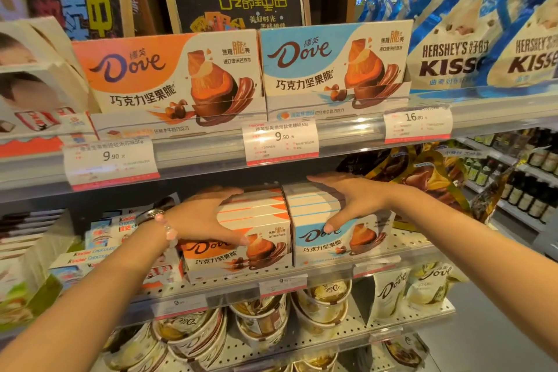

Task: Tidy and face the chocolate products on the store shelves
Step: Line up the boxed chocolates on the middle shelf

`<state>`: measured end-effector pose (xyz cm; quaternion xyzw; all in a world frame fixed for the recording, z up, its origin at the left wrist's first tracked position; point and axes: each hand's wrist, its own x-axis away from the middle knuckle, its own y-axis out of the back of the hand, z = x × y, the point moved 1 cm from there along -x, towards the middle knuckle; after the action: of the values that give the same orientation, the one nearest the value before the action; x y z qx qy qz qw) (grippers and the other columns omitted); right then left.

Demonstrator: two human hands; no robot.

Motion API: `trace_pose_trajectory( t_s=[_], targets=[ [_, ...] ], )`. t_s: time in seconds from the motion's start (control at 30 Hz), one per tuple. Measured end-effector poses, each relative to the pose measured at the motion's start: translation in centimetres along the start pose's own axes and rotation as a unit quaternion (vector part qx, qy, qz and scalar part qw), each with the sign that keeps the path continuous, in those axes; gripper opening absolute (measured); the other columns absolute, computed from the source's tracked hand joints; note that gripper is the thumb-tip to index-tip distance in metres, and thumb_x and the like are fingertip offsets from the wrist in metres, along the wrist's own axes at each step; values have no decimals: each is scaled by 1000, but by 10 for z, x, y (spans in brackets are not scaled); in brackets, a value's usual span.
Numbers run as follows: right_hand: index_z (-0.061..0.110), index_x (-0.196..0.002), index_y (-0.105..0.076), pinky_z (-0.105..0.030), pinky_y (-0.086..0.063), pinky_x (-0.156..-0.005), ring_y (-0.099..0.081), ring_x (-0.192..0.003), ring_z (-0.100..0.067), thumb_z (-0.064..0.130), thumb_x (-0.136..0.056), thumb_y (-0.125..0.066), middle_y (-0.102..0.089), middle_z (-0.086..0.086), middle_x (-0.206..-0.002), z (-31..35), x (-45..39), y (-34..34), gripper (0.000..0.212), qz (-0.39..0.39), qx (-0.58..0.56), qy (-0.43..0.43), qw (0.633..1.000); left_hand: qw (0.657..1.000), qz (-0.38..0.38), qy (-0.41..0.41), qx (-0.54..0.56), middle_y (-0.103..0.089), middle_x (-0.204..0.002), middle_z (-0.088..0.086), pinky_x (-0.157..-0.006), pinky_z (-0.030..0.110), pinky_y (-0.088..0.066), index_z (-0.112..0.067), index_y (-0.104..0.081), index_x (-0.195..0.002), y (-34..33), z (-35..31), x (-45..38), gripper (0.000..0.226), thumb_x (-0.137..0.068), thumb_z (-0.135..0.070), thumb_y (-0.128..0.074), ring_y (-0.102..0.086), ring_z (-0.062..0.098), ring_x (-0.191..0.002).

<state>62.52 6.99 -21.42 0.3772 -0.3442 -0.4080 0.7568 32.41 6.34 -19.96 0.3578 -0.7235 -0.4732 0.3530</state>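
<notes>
The left hand (199,220) grasps the orange box (241,238) and the right hand (350,202) grasps the blue box (338,235), boxes touching, faces forward on the shelf (407,246).

Bright, even store lighting falls from overhead, with white glare streaking the clear shelf rail (347,127) and washing out parts of the price tags (280,140). The recess beneath the rail sits in shadow. Wide-angle distortion bends the shelves and stretches the bags (483,24) at the right edge. The whole frame is slightly soft, and the left edge and far bottles (531,187) blur most.
</notes>
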Motion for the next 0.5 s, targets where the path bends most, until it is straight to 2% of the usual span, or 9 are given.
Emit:
trace_pose_trajectory(
  t_s=[0.03, 0.1, 0.17, 0.2, 0.27, 0.33, 0.37, 0.43, 0.5],
  targets=[
    [40, -148, -13, -19, -35, -100, -37, -130, -5, 53, -68, -77, -30, 14, -151, -1, -1, -1, 104, 7, 0, -3, 1000, 1000, 2, 5, 2, -41, -121, -25, -89, 16, -41, -48, -27, -129, -2, 2, -1, 74, -70, -55, -70, -44, 2, -112],
    [50, -144, -16, -28, -35, -106, -38, -133, -11, 66, -66, -71, -34, 13, -150, -3, -1, -4, 97, -1, 48, 0, 999, 1000, -22, -7, -13, -40, -111, -33, -82, 12, -39, -58, -28, -117, -3, 0, -2, 62, -71, -53, -70, -46, 2, -109],
    [54, -143, -10, -40, -29, -112, -31, -139, -19, 83, -60, -56, -25, 7, -156, -5, -1, -8, 99, -18, 127, 7, 992, 999, -50, 4, -7, -42, -110, -33, -82, 15, -40, -62, -32, -113, -4, 0, 0, 57, -72, -54, -70, -48, 6, -112],
    [54, -143, -9, -42, -27, -113, -28, -140, -21, 87, -57, -49, -21, 5, -157, -5, -1, -10, 101, -26, 146, 10, 989, 997, -70, 17, 5, -46, -115, -27, -84, 19, -42, -59, -36, -116, -13, 19, 1, 55, -74, -51, -70, -49, 10, -115],
    [53, -144, -10, -44, -28, -112, -28, -140, -23, 86, -58, -47, -23, 2, -156, -5, -1, -10, 98, -43, 151, 18, 987, 994, -71, 77, -3, -55, -119, -9, -85, 33, -47, -38, -48, -124, -29, 57, -1, 55, -75, -52, -69, -53, 18, -115],
    [52, -144, -14, -45, -29, -111, -28, -140, -24, 80, -64, -51, -25, 0, -156, -4, 0, -10, 93, -52, 149, 22, 987, 993, -84, 82, 6, -58, -107, -12, -79, 39, -51, -36, -52, -115, -41, 81, -6, 73, -55, -77, -64, -56, 12, -108],
    [51, -144, -14, -46, -27, -112, -26, -141, -24, 78, -65, -51, -23, -1, -156, -3, 0, -10, 92, -52, 153, 20, 987, 995, -90, 45, -7, -55, -104, -21, -79, 32, -49, -43, -52, -113, -39, 75, -8, 73, -51, -80, -60, -53, 2, -103],
    [51, -145, -11, -47, -23, -114, -20, -143, -25, 82, -62, -47, -15, -1, -159, -3, -1, -12, 95, -55, 173, 13, 983, 997, -76, 27, 17, -46, -104, -34, -85, 18, -39, -58, -46, -107, -23, 32, -5, 63, -48, -73, -63, -45, -10, -95],
    [50, -145, -9, -48, -20, -115, -17, -145, -25, 85, -60, -44, -10, -1, -160, -2, -2, -15, 99, -60, 182, 13, 981, 994, -103, -7, 16, -48, -106, -32, -86, 19, -41, -65, -39, -104, -8, -11, 3, 60, -53, -69, -69, -47, -7, -97]
  ],
)
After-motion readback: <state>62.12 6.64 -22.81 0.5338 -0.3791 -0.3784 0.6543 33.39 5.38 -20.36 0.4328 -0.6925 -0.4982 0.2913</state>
